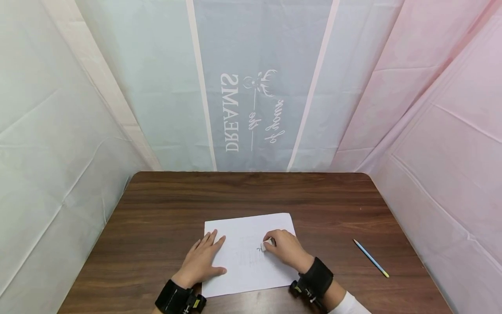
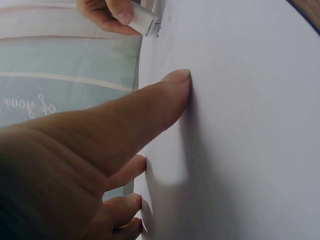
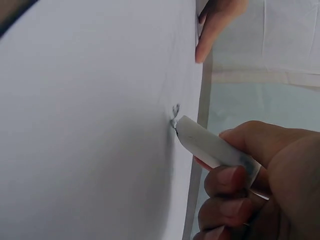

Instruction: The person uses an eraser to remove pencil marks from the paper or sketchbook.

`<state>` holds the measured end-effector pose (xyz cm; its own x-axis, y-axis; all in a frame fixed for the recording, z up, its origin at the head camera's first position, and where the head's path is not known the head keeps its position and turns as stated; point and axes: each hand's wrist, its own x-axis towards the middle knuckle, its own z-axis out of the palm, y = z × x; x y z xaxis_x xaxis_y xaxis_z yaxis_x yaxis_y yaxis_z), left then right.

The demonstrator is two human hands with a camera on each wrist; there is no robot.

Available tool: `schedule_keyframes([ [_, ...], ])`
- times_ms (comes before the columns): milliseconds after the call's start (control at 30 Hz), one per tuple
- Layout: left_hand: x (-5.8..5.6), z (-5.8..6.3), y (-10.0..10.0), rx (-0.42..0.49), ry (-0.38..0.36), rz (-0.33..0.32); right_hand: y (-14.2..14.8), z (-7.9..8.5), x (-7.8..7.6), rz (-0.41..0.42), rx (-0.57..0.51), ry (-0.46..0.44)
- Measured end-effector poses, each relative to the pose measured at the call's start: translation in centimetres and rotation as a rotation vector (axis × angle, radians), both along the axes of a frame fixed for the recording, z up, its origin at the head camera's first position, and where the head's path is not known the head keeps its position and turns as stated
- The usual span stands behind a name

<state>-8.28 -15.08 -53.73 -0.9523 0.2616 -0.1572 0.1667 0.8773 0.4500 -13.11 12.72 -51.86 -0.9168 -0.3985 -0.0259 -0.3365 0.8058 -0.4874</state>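
Note:
A white sheet of paper (image 1: 243, 279) lies on the brown table. My right hand (image 1: 288, 249) pinches a white eraser (image 3: 207, 145) between thumb and fingers, its worn end against the paper. Dark eraser crumbs (image 3: 175, 114) gather at that end, and faint pencil strokes (image 1: 251, 257) show on the sheet beside it. My left hand (image 1: 201, 259) rests with spread fingers on the paper's left side. In the left wrist view its thumb (image 2: 150, 110) lies stretched out over the sheet, with the eraser (image 2: 142, 19) in the other hand beyond.
A light-blue pencil (image 1: 370, 258) with a yellow end lies at the right of the table (image 1: 157, 209). Fabric curtains (image 1: 259, 43) with printed lettering hang behind the table and on both sides. Each wrist wears a black band with a camera.

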Motion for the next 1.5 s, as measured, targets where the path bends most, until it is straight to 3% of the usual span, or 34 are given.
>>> schedule_keyframes([
  [300, 0.0, 0.1, 0.1, -0.001, 0.000, -0.001, -1.7, 0.8, 0.0, 0.043, -0.053, 0.034],
  [933, -0.2, -0.2, -0.1, -0.004, 0.016, -0.013, -6.2, 1.8, 1.0, 0.150, -0.095, 0.003],
  [1200, 0.0, -0.1, -0.1, 0.012, 0.017, -0.008, -7.2, 0.8, 1.4, 0.173, -0.052, -0.002],
  [1500, 0.0, -0.2, -0.2, 0.012, 0.016, -0.005, -6.8, -0.9, 1.5, 0.135, -0.013, 0.027],
])
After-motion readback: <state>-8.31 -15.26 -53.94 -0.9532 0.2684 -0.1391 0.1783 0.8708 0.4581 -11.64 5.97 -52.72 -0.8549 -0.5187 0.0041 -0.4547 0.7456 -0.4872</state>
